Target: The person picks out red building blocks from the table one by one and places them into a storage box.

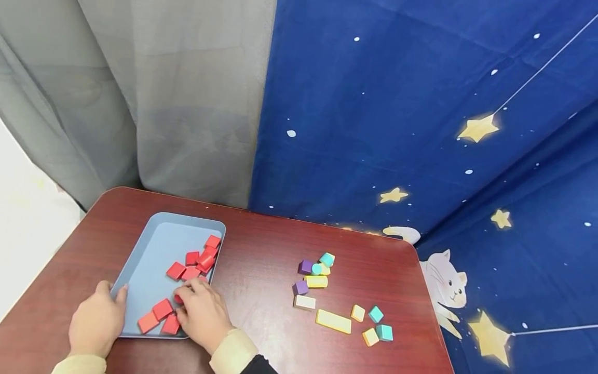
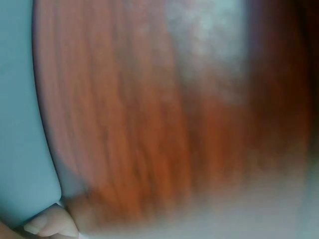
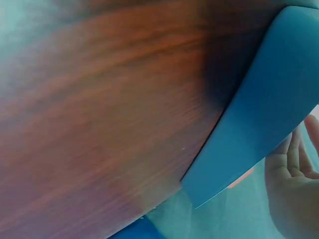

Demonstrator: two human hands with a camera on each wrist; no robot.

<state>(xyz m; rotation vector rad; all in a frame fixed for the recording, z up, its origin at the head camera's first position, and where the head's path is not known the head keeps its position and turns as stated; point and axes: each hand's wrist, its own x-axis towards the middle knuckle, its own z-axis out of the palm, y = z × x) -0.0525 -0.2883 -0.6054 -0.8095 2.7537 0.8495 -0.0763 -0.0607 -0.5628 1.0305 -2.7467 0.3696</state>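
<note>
A blue-grey tray (image 1: 154, 259) lies at the left of the table, with several red blocks (image 1: 175, 270) inside, mostly along its right side. My left hand (image 1: 95, 319) grips the tray's left rim, the thumb on the inner side; a fingertip (image 2: 47, 221) shows at the tray's edge in the left wrist view. My right hand (image 1: 203, 311) reaches over the right rim with curled fingers and pinches a red block (image 1: 178, 298), which they partly cover. In the right wrist view, the right hand (image 3: 294, 184) appears beyond the tray wall (image 3: 259, 104).
Right of the tray, on the dark red wooden table (image 1: 261, 332), lie purple blocks (image 1: 306, 267), a yellow cylinder (image 1: 316, 281), a long yellow block (image 1: 334, 321), and several small yellow and teal blocks (image 1: 384, 333). A grey curtain (image 1: 196, 104) and a blue starry curtain (image 1: 350, 130) hang behind.
</note>
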